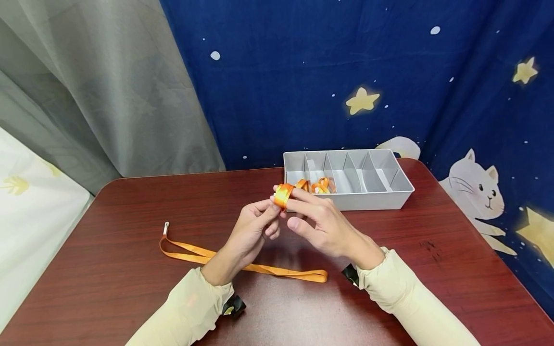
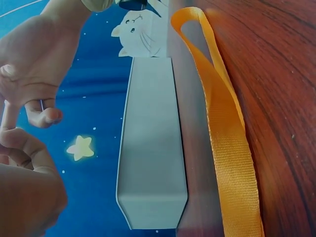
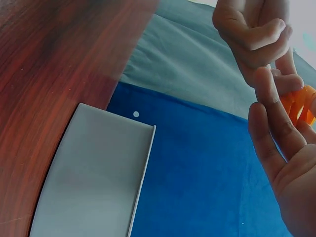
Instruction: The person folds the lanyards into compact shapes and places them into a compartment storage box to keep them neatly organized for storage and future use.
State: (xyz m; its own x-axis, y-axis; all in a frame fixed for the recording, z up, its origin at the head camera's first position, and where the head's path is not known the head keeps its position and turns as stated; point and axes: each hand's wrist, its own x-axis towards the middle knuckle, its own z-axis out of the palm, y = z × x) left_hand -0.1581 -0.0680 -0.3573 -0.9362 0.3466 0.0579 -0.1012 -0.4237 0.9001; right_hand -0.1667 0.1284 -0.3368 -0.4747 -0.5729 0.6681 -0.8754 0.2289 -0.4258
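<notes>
A band of orange lanyard (image 1: 283,194) is coiled at the fingertips of both hands, above the table. My left hand (image 1: 253,226) pinches it between thumb and fingers. My right hand (image 1: 326,223) reaches to the coil from the other side, index and middle fingers stretched out against it, thumb apart. In the right wrist view the coil (image 3: 297,104) shows several orange turns, partly hidden by fingers. Below the hands, a second orange lanyard (image 1: 285,272) lies stretched over the table, a metal clip (image 1: 166,228) at its left end; my left forearm crosses over it.
Behind the hands stands a light grey divided box (image 1: 372,201) with several compartments. Orange lanyard pieces (image 1: 322,185) lie in its second compartment from the left. The dark red wooden table (image 1: 108,259) ends at a blue curtain (image 1: 281,86) and a grey curtain (image 1: 130,96).
</notes>
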